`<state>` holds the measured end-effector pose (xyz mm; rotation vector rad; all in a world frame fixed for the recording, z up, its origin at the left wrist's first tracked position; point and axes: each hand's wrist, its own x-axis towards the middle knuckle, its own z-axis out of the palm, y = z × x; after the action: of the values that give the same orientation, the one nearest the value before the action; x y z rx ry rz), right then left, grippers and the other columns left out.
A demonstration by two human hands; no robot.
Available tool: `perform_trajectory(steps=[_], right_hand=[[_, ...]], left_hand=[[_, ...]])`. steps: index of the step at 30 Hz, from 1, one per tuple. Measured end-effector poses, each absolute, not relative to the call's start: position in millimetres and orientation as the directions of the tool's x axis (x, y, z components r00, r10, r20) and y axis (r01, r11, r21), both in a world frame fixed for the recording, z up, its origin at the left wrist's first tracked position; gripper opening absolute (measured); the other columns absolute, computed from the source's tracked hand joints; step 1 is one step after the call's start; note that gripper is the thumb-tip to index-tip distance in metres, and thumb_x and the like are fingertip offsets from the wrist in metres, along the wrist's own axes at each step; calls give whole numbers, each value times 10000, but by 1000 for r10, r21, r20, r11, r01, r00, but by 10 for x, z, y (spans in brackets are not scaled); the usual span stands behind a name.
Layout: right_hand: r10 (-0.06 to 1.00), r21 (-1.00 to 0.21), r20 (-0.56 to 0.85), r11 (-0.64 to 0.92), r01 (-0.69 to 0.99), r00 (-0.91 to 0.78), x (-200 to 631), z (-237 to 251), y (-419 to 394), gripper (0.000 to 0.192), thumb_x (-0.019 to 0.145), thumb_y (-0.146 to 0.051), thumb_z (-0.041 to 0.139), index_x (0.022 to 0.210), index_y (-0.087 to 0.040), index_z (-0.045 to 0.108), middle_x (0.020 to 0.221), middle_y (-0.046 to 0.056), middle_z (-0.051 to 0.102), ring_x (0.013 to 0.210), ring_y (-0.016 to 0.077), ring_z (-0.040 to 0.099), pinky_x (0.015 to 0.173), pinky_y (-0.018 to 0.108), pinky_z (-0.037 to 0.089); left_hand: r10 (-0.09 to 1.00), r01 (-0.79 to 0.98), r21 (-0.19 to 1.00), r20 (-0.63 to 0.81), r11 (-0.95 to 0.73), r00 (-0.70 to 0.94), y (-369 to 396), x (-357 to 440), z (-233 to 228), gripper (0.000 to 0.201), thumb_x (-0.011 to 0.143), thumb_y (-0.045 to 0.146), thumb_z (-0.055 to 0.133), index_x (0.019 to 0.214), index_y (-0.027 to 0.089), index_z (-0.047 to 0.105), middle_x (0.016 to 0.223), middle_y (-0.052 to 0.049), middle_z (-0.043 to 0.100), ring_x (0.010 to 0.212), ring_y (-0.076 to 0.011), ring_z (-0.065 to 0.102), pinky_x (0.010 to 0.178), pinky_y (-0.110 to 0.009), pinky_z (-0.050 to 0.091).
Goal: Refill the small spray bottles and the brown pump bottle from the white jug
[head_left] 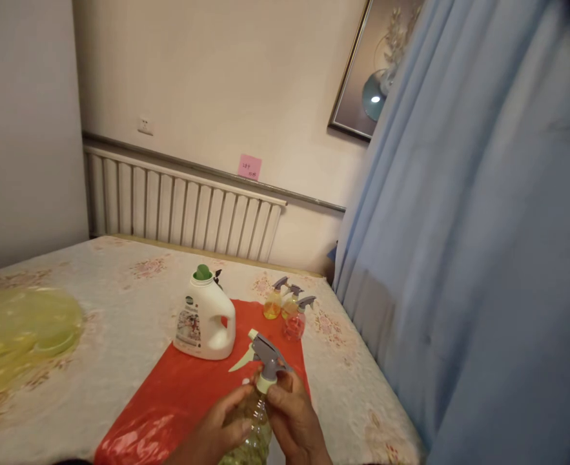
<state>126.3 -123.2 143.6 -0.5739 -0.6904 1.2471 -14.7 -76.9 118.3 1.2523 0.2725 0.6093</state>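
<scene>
Nearest the camera, the left hand wraps the body of a clear spray bottle, its grip closed around the ribbed plastic wall; the right hand is clamped on the neck just below the grey trigger head. The bottle stands roughly upright over the near end of a red plastic sheet spread on the table. The bottle appears thin-walled and light, likely to flex if squeezed hard; the collar under the trigger head looks the stiffest place to hold, and the smooth wall may be slippery if wet. Beyond it, a white detergent jug with a green cap stands on the sheet. Further right, three small spray bottles stand close together. A yellow plastic bag lies at far left. A radiator and blue curtain lie behind.
</scene>
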Motion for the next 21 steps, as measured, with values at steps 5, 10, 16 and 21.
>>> perform_trajectory(steps=[5, 10, 16, 21], right_hand=[[972, -754, 194, 233, -614, 131, 1270, 1488, -1254, 371, 558, -246, 899, 872, -155, 725, 790, 27, 705, 662, 152, 616, 632, 251, 455], [970, -768, 202, 242, -593, 135, 1285, 1451, -1237, 318, 673, -302, 853, 922, -149, 727, 840, 73, 737, 799, 221, 673, 772, 329, 499], [978, -745, 187, 205, -635, 96, 1325, 1435, -1219, 332, 728, -391, 803, 941, -152, 719, 840, 100, 741, 865, 269, 682, 800, 388, 520], [980, -765, 150, 197, -614, 128, 1303, 1470, -1225, 332, 624, -288, 867, 876, -169, 687, 811, 62, 729, 785, 220, 674, 764, 337, 516]], left_hand=[[563, -297, 937, 147, 185, 813, -718, -110, 1077, 556, 759, 478, 725, 1232, 201, 632, 1153, -89, 724, 1079, -308, 637, 956, -421, 457], [576, -281, 937, 115, 207, 809, -680, -115, 1076, 562, 773, 454, 720, 1262, 202, 603, 1120, -80, 722, 995, -270, 648, 919, -395, 471], [590, -298, 924, 106, 239, 800, -732, -133, 1137, 495, 783, 446, 721, 1198, 189, 644, 905, -29, 715, 827, -199, 636, 786, -308, 478], [595, -293, 926, 100, 238, 797, -755, -146, 1118, 476, 783, 377, 707, 1222, 206, 640, 1046, -55, 734, 902, -231, 657, 852, -346, 490]])
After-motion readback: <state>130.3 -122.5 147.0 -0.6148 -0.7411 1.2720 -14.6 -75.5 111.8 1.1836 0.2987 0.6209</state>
